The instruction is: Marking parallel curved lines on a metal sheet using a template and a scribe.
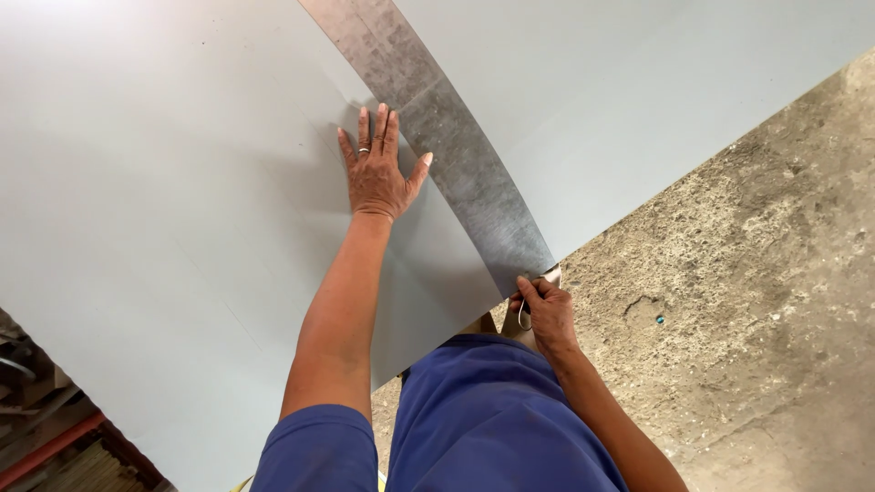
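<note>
A large pale grey sheet (pixel 182 228) fills most of the view. Across it runs a long, dull metal strip (pixel 456 164), from the top down to the sheet's near edge. My left hand (pixel 376 169) lies flat on the sheet, fingers spread, its thumb touching the strip's left side. My right hand (pixel 544 312) is closed on a small tool with a pale loop handle (pixel 523 314) at the strip's lower end, right at the sheet's edge. What kind of tool it is stays hidden by the fingers.
Rough concrete floor (pixel 747 273) lies to the right, with a small blue speck (pixel 659 320) on it. Stacked wood and a red bar (pixel 55 446) sit at the lower left under the sheet. My blue-clad legs (pixel 492 419) are below.
</note>
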